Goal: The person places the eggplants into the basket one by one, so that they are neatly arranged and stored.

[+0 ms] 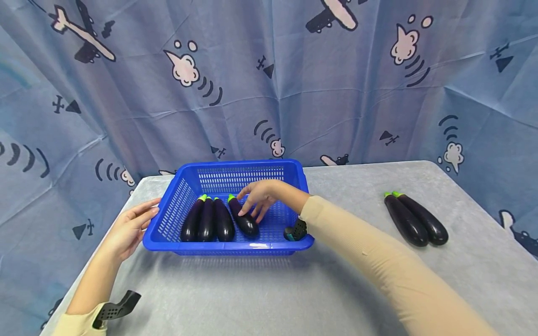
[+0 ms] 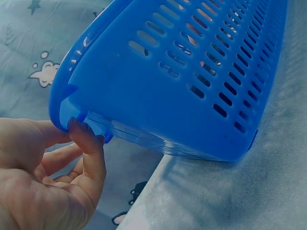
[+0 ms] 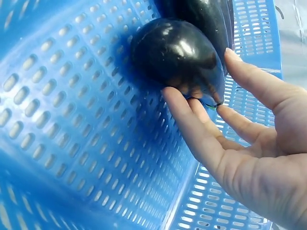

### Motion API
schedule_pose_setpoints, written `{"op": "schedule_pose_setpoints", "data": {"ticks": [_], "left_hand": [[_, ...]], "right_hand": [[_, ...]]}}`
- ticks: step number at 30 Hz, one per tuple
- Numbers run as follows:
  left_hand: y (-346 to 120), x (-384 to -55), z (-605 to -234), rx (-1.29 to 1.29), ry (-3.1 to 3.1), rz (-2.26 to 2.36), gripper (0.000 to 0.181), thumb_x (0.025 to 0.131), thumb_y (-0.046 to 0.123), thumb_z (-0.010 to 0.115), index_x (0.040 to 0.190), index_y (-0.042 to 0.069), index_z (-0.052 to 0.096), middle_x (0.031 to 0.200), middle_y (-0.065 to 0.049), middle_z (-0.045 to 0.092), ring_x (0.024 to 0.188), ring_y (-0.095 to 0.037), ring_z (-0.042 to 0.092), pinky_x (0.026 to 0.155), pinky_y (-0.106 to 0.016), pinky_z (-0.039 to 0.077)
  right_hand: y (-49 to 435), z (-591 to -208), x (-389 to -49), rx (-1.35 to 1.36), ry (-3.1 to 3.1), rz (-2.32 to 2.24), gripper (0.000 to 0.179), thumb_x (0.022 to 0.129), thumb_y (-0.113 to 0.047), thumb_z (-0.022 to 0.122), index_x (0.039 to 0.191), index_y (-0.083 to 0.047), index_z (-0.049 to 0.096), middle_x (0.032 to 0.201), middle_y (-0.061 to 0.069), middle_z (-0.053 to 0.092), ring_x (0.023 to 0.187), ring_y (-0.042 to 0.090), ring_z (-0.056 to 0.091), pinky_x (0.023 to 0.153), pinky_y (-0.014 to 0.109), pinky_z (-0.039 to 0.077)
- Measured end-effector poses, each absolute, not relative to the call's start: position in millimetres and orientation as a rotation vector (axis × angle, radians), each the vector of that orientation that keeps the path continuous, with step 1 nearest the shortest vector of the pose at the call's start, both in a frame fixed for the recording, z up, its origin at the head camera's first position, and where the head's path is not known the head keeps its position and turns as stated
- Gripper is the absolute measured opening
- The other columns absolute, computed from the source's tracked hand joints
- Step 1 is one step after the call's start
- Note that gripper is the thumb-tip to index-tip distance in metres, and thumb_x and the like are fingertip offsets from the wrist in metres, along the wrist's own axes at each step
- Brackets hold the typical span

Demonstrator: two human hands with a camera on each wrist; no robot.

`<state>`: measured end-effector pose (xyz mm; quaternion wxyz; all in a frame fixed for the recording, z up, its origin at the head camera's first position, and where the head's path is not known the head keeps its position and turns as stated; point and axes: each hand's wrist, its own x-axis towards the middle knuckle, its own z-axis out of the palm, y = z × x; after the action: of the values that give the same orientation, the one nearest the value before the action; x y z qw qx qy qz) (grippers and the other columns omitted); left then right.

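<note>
A blue plastic basket (image 1: 235, 246) with slotted walls stands on the table, several dark eggplants with green stems inside it. My left hand (image 1: 128, 231) pinches the basket's left rim between thumb and fingers; the left wrist view shows this left hand (image 2: 62, 172) at the rim's corner. Inside the basket, my right hand (image 1: 260, 198) reaches over the rightmost eggplant (image 1: 248, 226). In the right wrist view, thumb and fingers of the right hand (image 3: 254, 139) lie on either side of this eggplant (image 3: 175, 55). Its neighbours (image 1: 207, 221) lie side by side toward the basket's left wall.
Two more eggplants (image 1: 414, 219) lie together on the grey table (image 1: 344, 196), right of the basket. A blue curtain (image 1: 244, 74) printed with airplanes and clouds hangs behind the table. The right sleeve (image 1: 361, 252) passes over the basket's right side.
</note>
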<state>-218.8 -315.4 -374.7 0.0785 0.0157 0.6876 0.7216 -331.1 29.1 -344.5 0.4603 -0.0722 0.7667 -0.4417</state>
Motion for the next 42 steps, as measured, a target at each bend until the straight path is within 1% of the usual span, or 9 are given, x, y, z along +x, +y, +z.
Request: {"op": "schedule_pose_setpoints", "data": {"ticks": [9,13,20,25,28,33,36,39,42], "left_hand": [[-316.0,-218.3,-374.4,0.061,2.077,2.147,0.030,0.111,0.015,0.055,0.111,0.039,0.073,0.108,0.015,0.075,0.095,-0.005,0.075,0.080,-0.025,0.064],[-315.0,-218.0,-374.9,0.048,2.083,2.144,0.029,0.111,0.016,0.055,0.112,0.038,0.073,0.108,0.014,0.075,0.095,-0.005,0.074,0.080,-0.024,0.064],[-313.3,-218.5,-374.8,0.039,2.064,2.155,0.031,0.112,0.013,0.053,0.112,0.036,0.073,0.107,0.013,0.075,0.094,-0.007,0.075,0.078,-0.025,0.064],[-312.9,-218.2,-373.7,0.023,2.075,2.145,0.030,0.112,0.014,0.053,0.113,0.037,0.073,0.107,0.013,0.075,0.094,-0.006,0.074,0.079,-0.025,0.064],[-313.2,-217.7,-373.8,0.023,2.076,2.143,0.030,0.112,0.014,0.053,0.112,0.037,0.073,0.107,0.014,0.075,0.094,-0.006,0.074,0.079,-0.025,0.064],[-312.3,-217.2,-374.1,0.031,2.066,2.148,0.030,0.112,0.014,0.052,0.112,0.037,0.072,0.107,0.013,0.075,0.094,-0.006,0.074,0.079,-0.025,0.064],[-312.8,-216.7,-374.2,0.044,2.070,2.148,0.031,0.112,0.014,0.052,0.112,0.037,0.073,0.107,0.014,0.075,0.094,-0.006,0.074,0.078,-0.025,0.064],[-313.2,-215.9,-374.3,0.079,2.059,2.163,0.033,0.112,0.013,0.052,0.112,0.038,0.073,0.107,0.013,0.076,0.093,-0.007,0.075,0.077,-0.026,0.064],[-314.0,-215.1,-374.5,0.117,2.034,2.180,0.034,0.112,0.012,0.051,0.113,0.037,0.074,0.107,0.011,0.077,0.091,-0.008,0.076,0.076,-0.026,0.064]], "right_hand": [[28.2,-344.7,-328.0,-0.187,1.887,-1.087,0.073,0.099,0.003,0.070,0.162,-0.006,0.035,0.158,0.030,0.044,0.142,0.050,0.049,0.104,0.053,0.057],[28.3,-345.9,-327.9,-0.205,1.884,-1.082,0.072,0.099,0.003,0.069,0.162,-0.006,0.036,0.159,0.029,0.044,0.141,0.050,0.051,0.105,0.054,0.056],[32.0,-338.3,-329.9,-0.199,1.918,-1.085,0.072,0.099,-0.001,0.072,0.162,-0.008,0.038,0.158,0.028,0.045,0.138,0.047,0.055,0.100,0.052,0.060],[36.1,-328.0,-331.8,-0.200,1.959,-1.088,0.071,0.100,-0.003,0.072,0.162,-0.010,0.040,0.154,0.025,0.051,0.134,0.043,0.059,0.096,0.048,0.062],[38.6,-322.7,-331.8,-0.206,1.963,-1.098,0.070,0.100,-0.004,0.071,0.162,-0.011,0.039,0.156,0.024,0.050,0.136,0.043,0.058,0.096,0.048,0.062],[44.8,-313.4,-328.5,-0.229,1.963,-1.114,0.070,0.101,-0.005,0.071,0.163,-0.011,0.039,0.162,0.022,0.043,0.139,0.046,0.055,0.103,0.053,0.057],[48.5,-307.2,-324.9,-0.264,1.956,-1.118,0.069,0.101,-0.004,0.070,0.162,-0.011,0.039,0.162,0.021,0.042,0.139,0.046,0.055,0.106,0.056,0.055],[51.3,-302.3,-321.4,-0.304,1.964,-1.115,0.066,0.102,-0.005,0.070,0.161,-0.011,0.041,0.160,0.019,0.045,0.134,0.044,0.059,0.103,0.055,0.057],[53.0,-298.5,-317.4,-0.345,1.973,-1.116,0.065,0.102,-0.006,0.069,0.160,-0.012,0.042,0.155,0.018,0.050,0.120,0.038,0.066,0.097,0.051,0.061]]}}
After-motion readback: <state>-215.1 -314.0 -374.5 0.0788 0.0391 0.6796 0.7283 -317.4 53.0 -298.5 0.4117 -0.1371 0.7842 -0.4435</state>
